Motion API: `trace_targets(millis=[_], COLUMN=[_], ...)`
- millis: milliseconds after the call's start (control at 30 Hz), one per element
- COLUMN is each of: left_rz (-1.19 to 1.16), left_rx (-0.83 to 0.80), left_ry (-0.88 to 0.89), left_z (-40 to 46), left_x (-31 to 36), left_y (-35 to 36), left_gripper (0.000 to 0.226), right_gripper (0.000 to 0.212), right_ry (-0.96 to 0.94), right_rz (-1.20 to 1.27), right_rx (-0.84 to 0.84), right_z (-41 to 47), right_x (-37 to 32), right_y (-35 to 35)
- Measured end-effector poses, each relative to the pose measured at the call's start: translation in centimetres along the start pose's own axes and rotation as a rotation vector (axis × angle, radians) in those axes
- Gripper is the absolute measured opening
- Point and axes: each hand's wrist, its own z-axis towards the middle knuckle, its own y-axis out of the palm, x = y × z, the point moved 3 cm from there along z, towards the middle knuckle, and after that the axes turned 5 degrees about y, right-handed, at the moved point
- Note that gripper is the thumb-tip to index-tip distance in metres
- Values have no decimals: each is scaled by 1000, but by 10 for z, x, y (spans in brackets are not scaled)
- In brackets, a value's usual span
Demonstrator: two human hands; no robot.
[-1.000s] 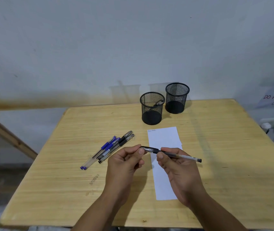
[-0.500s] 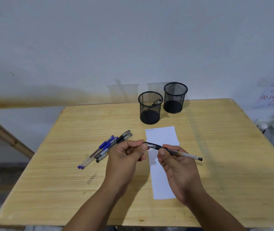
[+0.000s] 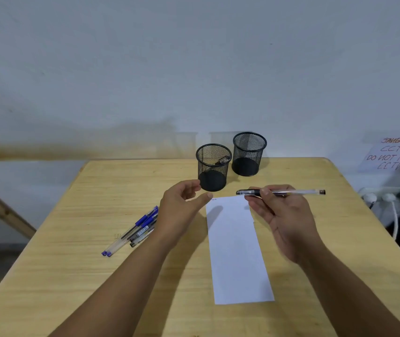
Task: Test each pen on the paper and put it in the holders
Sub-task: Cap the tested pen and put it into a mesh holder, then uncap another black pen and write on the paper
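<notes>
The right hand is pinching a black pen over the paper's far end, left hand spread empty; one pen is sitting in the near holder, several waiting on the worktop at left.

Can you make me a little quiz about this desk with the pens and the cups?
1. True or false: both black mesh pen holders are empty.
2. Which hand holds the clear black-capped pen? A) left B) right
3. Fill in: the loose pens lie to the ___ of the white paper strip.

Key
1. False: the nearer holder has a pen in it; the farther holder looks empty.
2. B: the right hand; the left hand is open.
3. left
</notes>
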Motion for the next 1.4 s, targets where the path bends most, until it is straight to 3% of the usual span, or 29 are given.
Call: trace_targets(millis=[67,200,300,433,600,700,900,1000,1233,1400], left_rz=[67,143,184,123,129,146,122,114,136,213], left_rx=[3,-13,-16,2,32,33,38,30,14,-45], left_ry=[13,-6,4,31,74,85,84,72,53,49], left_z=[14,41,58,65,74,78,78,78,76,69], left_x=[-4,-14,-18,-20,-23,-29,-36,-34,-28,-18], left_y=[7,21,31,42,45,44,43,42,41,34], left_gripper=[41,80,91,85,77,74,75,81,81,72], right_gripper=[7,12,15,23,18,29,7,8,10,23], right_ry=[0,-35,-58,-47,-71,-151,-330,-414,-465,-465], right_rz=[-108,-304,-445,-629,-824,-947,-1200,-1338,-1458,-1369], right_rx=[27,64,98,131,81,91,96,64,-26,-4], right_z=[13,33,47,63,76,80,96,99,120,116], right_x=[-11,-32,-43,-51,-52,-56,-65,-71,-70,-65], right_y=[-4,-7,-8,-5,6,14,33,50,79,78])
